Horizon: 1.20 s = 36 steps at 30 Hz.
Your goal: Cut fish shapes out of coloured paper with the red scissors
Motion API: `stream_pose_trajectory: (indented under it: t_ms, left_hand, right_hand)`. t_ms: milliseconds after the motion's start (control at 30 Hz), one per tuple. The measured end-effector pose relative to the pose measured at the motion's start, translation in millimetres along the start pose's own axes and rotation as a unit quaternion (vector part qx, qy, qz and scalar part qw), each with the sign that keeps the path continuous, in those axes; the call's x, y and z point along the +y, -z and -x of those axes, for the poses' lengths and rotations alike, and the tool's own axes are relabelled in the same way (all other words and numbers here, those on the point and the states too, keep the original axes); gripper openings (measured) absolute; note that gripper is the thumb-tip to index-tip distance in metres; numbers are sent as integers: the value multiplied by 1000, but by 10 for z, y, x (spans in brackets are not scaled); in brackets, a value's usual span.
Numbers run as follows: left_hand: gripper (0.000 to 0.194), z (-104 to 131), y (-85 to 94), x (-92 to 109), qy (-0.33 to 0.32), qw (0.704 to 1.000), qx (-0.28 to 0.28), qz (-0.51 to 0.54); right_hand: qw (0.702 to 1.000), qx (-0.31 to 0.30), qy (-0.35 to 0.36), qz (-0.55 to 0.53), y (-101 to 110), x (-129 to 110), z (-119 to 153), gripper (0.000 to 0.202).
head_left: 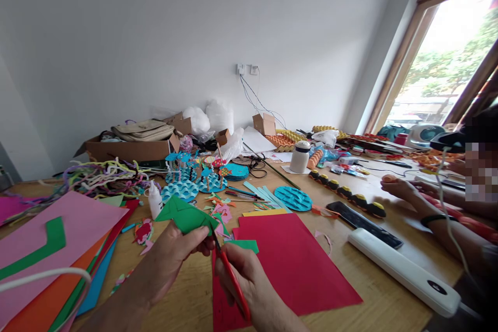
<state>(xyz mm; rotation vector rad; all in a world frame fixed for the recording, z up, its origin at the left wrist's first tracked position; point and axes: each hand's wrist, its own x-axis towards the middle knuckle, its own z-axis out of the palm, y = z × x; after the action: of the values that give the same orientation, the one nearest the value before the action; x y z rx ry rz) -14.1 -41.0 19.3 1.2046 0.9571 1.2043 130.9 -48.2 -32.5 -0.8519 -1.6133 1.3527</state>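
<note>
My left hand [177, 251] grips a piece of green paper [184, 213] with thumb and fingers, lifted above the table. Red-handled scissors [230, 275] are in my right hand [249, 285], fingers wrapped round the handle. Their dark blades meet the right edge of the green paper, close to my left fingertips. Beneath the scissors lies a large red sheet [291, 264], with a small green strip [244, 245] on it. Pink, orange and green scraps [222, 211] are scattered just behind my hands.
Stacked coloured sheets [73, 228] lie left, near a white glue bottle [154, 200]. Blue fish ornaments [210, 174] stand behind. To the right are a black phone [363, 224], a white power strip [402, 271] and a painted egg-carton row [346, 193]. Another person's hand [404, 194] works at far right.
</note>
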Motion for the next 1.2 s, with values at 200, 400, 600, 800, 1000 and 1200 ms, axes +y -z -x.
stream_pose_trajectory:
  t_ms: [200,400,600,800,1000,1200]
  left_hand:
    - [11,12,1,13,10,1000,-7,4]
    - [10,4,17,7,13,1000,-2,4]
    - [10,-21,44,-9,15,1000,-12,-4]
    - [16,-14,28,24,-7,998,35,-43]
    - [16,8,41,51,3,996,38,-76]
    - [15,2,75,67,-3,998,5,-61]
  right_hand:
    - [1000,-10,-1,-3,18,27,11,38]
    - [1000,-9,0,5,17,16,-1,43]
    - [1000,-2,17,8,20,54,3,40]
    - [1000,12,-7,4,18,90,6,39]
    - [1000,10,-21,4,9,68,9,31]
    - [1000,0,-19,15,18,50,13,28]
